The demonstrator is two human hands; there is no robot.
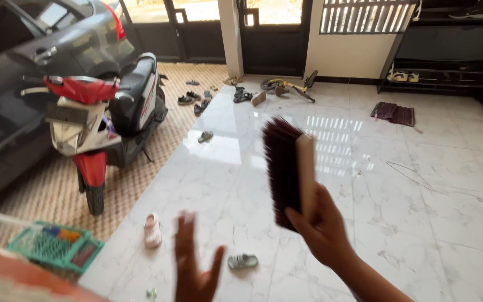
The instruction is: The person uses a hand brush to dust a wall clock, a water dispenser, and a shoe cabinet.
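My right hand point(321, 223) grips the dark-bristled scrub brush point(289, 170) upright, its long axis vertical, while my left hand point(195, 268) hangs open, fingers spread, well left of it.

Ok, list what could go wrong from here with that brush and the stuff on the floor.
The brush is blurred in the right hand, held only at its lower end, so it might slip. Loose sandals, like the grey one and the pink one, lie on the glossy tiled floor: likely trip hazards.
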